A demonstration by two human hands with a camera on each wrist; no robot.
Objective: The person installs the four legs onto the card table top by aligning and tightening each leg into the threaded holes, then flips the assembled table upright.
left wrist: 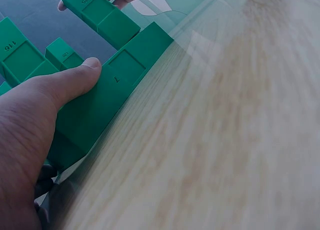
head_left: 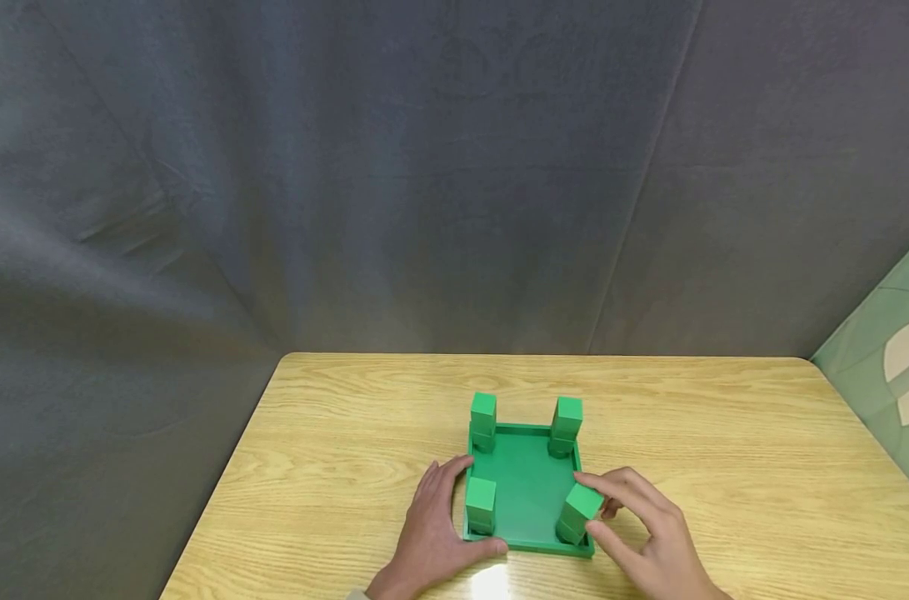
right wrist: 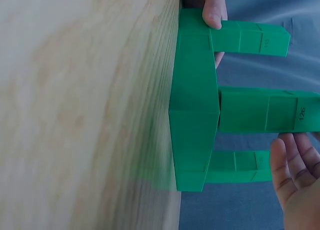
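Note:
A shallow green square tray [head_left: 525, 492] lies on the table with a green block post standing at each corner. My left hand [head_left: 435, 529] holds its near left corner, the thumb on the front edge and the fingers along the left side. Beside that thumb stands the near left post [head_left: 481, 502]. My right hand [head_left: 649, 529] pinches the near right post [head_left: 580, 505] between thumb and fingers; this post looks turned compared with the tray's edges. Raised numbers mark the posts, such as 126 on the gripped post [right wrist: 270, 110] in the right wrist view.
The far left post [head_left: 483, 417] and far right post [head_left: 566, 421] stand at the tray's back corners. Under everything is a wood-grain table [head_left: 334, 467]. A dark grey curtain [head_left: 454, 183] hangs behind it, and a green patterned cloth [head_left: 896, 367] is at the right.

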